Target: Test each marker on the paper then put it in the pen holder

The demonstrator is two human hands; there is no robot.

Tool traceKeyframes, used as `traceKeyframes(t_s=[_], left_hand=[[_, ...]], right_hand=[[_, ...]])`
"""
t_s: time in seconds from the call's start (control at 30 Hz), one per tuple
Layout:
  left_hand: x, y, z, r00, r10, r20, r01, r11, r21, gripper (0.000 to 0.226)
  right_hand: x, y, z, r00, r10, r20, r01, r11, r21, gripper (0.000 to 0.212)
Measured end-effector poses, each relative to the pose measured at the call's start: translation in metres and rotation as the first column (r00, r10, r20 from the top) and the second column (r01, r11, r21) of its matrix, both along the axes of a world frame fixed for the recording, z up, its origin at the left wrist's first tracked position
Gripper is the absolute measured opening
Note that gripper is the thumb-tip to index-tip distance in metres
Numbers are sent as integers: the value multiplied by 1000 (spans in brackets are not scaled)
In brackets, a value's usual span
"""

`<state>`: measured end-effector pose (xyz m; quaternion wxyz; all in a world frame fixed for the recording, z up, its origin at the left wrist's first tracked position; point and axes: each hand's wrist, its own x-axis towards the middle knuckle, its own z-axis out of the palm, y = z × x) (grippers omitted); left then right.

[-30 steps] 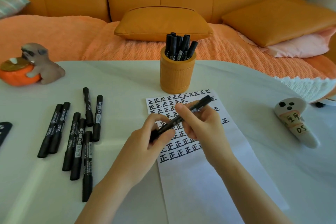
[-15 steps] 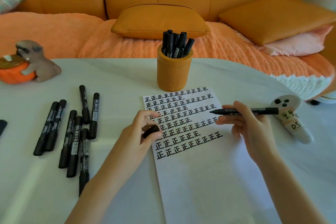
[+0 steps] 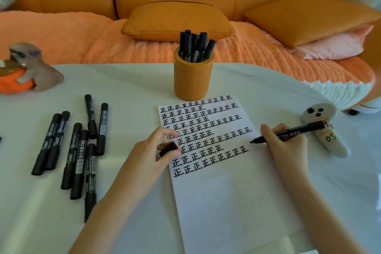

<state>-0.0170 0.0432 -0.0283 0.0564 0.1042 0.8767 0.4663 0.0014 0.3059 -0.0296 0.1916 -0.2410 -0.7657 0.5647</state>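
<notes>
In the right hand, gripped between curled fingers, an uncapped black marker, nearly level, tip pointing left at the right edge of the paper, just past the end of a written row; touching the sheet or not, impossible to tell. In the left hand, at the paper's left edge, the black cap, pinched between thumb and curled fingers. Paper in the middle of the desk, far half filled with rows of black characters, near half blank. Just beyond the paper's far edge, an orange pen holder, with several upright markers standing in it. Toward the desk's left edge, seven loose markers, capped, some touching. At the far left corner, a dog figure against an orange pot; near the right edge, a white ghost figure, partly behind the held marker
</notes>
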Motion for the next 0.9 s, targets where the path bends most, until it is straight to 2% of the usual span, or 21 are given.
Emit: traceKeyframes(t_s=[0.67, 0.9], left_hand=[[0, 1, 1, 999, 15, 38, -15, 1000, -3, 23], [1, 1, 2, 999, 15, 52, -15, 1000, 8, 22]], right_hand=[[-2, -1, -5, 999, 32, 33, -34, 997, 73, 34], [-4, 1, -7, 1000, -20, 0, 20, 994, 103, 33]])
